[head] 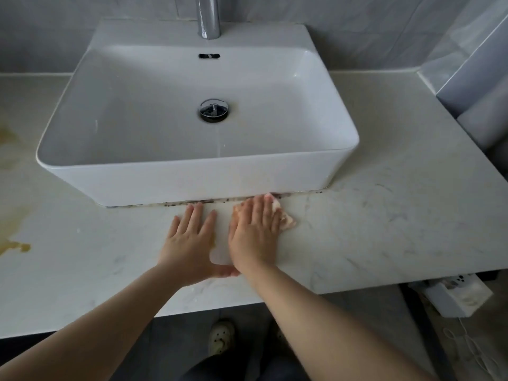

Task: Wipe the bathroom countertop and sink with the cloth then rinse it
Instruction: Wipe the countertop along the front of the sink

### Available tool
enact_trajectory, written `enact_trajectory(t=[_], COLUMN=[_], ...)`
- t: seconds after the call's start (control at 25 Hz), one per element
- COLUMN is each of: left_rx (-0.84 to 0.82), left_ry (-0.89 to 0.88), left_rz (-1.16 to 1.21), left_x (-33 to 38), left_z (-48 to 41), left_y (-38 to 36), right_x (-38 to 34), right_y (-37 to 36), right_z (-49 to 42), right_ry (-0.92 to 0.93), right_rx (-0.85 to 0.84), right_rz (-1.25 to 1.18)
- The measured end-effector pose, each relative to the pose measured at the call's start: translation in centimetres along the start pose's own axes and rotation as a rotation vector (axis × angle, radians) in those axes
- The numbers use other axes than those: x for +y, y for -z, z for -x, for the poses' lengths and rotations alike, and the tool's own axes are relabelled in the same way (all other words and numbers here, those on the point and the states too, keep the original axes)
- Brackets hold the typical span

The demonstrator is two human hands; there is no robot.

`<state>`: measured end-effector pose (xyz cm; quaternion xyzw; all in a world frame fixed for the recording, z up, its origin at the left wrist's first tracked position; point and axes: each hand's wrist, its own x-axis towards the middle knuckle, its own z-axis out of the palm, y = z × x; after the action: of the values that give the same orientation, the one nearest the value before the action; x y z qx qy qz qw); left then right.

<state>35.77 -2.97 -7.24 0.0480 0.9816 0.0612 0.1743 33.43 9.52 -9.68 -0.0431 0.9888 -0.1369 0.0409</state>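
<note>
Bathroom: white rectangular ceramic vessel sink [176, 171] on pale marble counter [384, 215], chrome tap [209, 17], grey tiled walls [55, 28].

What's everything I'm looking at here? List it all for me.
sink: one, white, centre of the countertop
tap: one, chrome, behind the basin
drain plug: one, chrome, basin floor
countertop: one, pale marble, under the sink
stains: several, brown, countertop's left side
grime: dark specks, along the sink's front base
cloth: one, pale orange, countertop before the sink
shoe: one seen, pale, floor below
left hand: flat on the countertop
right hand: flat on the cloth
</note>
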Motion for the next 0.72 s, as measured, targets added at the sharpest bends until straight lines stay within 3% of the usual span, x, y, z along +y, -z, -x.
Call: enact_trajectory(t=[0.08, 0.12, 0.16, 0.24, 0.32, 0.4, 0.48, 0.52, 0.6, 0.72], left_rx=[0.001, 0.0, 0.002, 0.006, -0.003, 0.005, 0.01, 0.011, 0.005, -0.011], left_ry=[-0.016, -0.019, -0.023, -0.03, -0.027, -0.031, -0.053, -0.06, -0.064, -0.068], left_rz=[0.013, 0.022, 0.025, 0.023, 0.037, 0.047, 0.046, 0.051, 0.067, 0.052], left_x=[-0.5, -0.7, -0.8, -0.9, -0.9, -0.9, -1.1, -1.3, -1.6, -1.6], left_z=[0.0, 0.0, 0.1, 0.2, 0.2, 0.2, 0.3, 0.4, 0.5, 0.4], left_y=[-0.1, -0.2, -0.2, -0.3, -0.3, -0.2, -0.1, -0.1, -0.1, 0.1], right_x=[4.1, 6.6, 8.8, 10.7, 7.2, 1.7, 0.1, 1.3, 5.8, 10.6], right_y=[-0.1, 0.5, 1.3, 2.5, 1.4, 0.2, -0.6, -0.1, 1.4, 3.1], right_z=[0.4, 0.1, -0.4, -1.2, -1.8, -1.0, 0.5, 0.7, 0.0, -0.7], right_ry=[0.263, 0.261, 0.147, -0.248, -0.416, -0.2, 0.16, 0.236, 0.1, -0.384], right_rx=[0.03, 0.042, 0.064, 0.079, 0.159, 0.185, 0.001, -0.051, 0.04, 0.009], right_rz=[0.105, 0.127, 0.137, 0.078, 0.055, 0.033, 0.073, 0.096, 0.088, 0.064])
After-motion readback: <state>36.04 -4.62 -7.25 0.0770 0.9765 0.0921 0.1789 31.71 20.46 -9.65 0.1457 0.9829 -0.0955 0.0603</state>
